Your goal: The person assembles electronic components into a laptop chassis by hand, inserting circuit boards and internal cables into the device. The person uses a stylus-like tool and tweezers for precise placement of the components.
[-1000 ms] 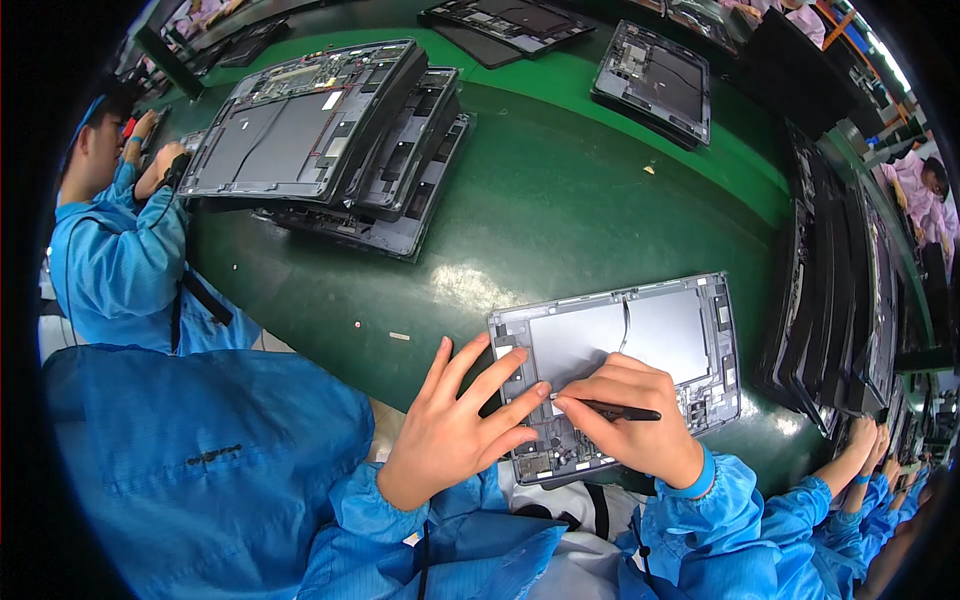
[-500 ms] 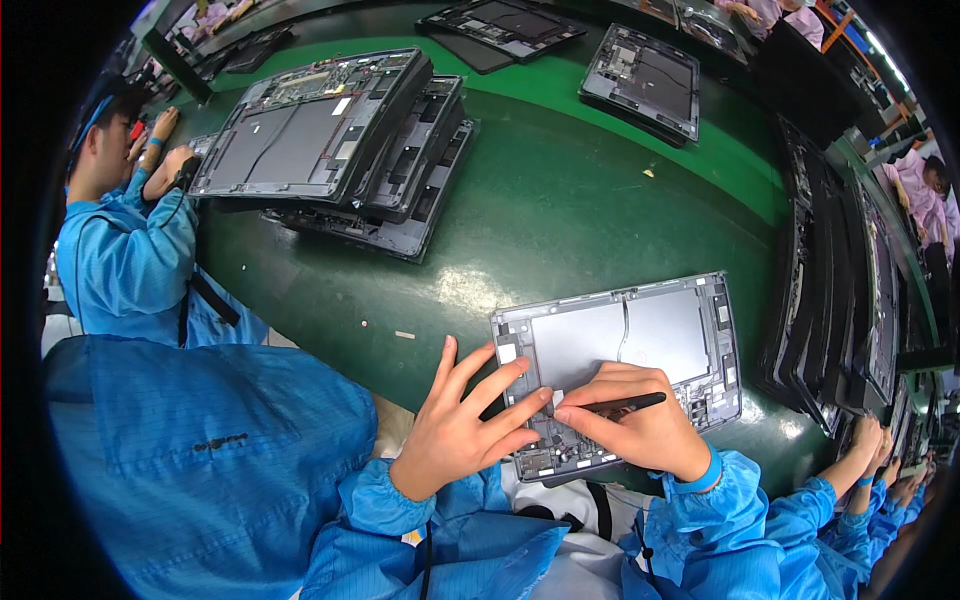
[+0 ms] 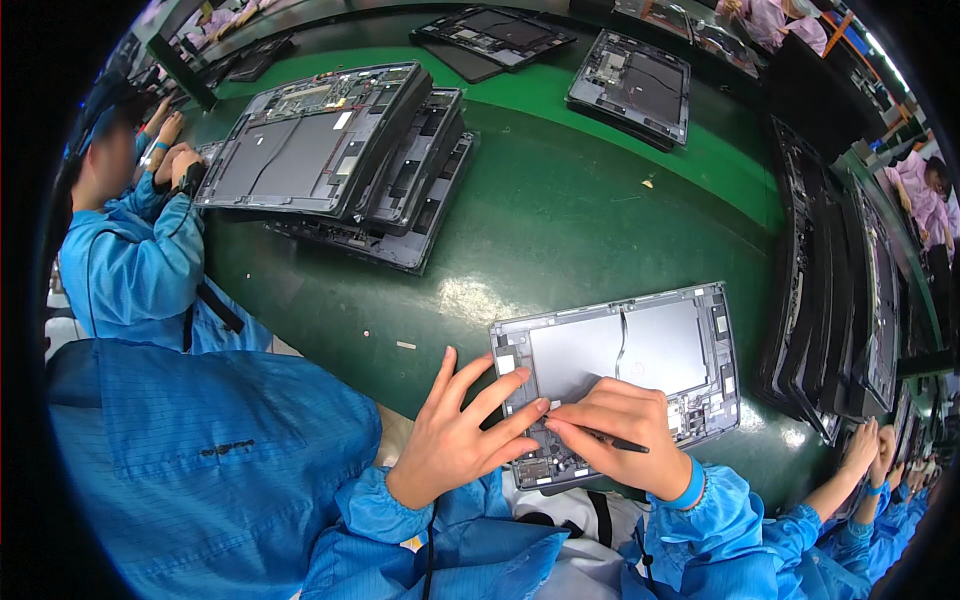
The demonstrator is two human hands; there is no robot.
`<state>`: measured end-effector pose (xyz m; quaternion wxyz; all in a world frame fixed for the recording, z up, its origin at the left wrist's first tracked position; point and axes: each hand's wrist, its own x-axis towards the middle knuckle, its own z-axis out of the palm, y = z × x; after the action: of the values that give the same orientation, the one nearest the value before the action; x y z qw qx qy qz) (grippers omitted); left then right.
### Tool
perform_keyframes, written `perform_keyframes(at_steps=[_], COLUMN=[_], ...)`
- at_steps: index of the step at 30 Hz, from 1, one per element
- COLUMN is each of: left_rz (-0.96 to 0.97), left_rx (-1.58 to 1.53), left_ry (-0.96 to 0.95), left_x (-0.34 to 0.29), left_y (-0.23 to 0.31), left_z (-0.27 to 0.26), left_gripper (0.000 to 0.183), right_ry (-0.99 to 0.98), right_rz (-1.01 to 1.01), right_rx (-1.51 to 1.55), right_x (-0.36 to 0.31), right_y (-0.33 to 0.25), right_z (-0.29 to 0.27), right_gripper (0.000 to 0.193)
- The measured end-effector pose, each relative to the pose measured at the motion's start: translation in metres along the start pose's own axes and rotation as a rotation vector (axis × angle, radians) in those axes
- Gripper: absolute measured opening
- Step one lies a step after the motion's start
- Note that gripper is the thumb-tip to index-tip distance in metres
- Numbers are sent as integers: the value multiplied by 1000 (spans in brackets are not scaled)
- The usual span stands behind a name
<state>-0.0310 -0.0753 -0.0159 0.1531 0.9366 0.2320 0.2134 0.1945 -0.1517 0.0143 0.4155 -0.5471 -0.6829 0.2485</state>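
An opened tablet (image 3: 665, 345) lies before me, a grey frame with a silver panel, a dark cable and exposed circuit parts along its near side. My left hand (image 3: 452, 432) rests over its left edge, fingers spread, the index finger near a small white patch. A slim black pen-like tool (image 3: 624, 442) is pinched in my right hand (image 3: 640, 430). Its working end sits among the parts near the left fingertips, mostly hidden by my fingers, so I cannot tell whether it is tweezers.
Several opened tablets are stacked (image 3: 320, 140) at the back left; others (image 3: 632, 85) lie at the far side. More stand in a tight row (image 3: 830, 280) on the right. A person in a blue smock (image 3: 135, 255) works at left. Small scraps (image 3: 406, 346) lie on the green table (image 3: 560, 220).
My right hand has shifted slightly left and down, and the black tool tilts more toward me. A small white piece seen at the fingertips before no longer shows there. The left hand has barely moved.
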Motion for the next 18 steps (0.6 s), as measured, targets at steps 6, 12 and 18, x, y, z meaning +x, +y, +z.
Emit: perform_keyframes(at_steps=[6, 12, 18], left_rz=[-16, -43, 8], left_rx=[-5, -48, -98], left_ry=[-5, 2, 16], left_x=[-2, -5, -21], left_y=[-1, 1, 9], left_z=[1, 4, 6], left_gripper=[45, 43, 40], right_ry=[-25, -19, 17], right_rz=[-68, -100, -63], right_rx=[-115, -129, -150], right_x=[-4, -7, -10], right_y=[-3, 1, -2], right_z=[-1, -2, -2], right_gripper=[13, 15, 16])
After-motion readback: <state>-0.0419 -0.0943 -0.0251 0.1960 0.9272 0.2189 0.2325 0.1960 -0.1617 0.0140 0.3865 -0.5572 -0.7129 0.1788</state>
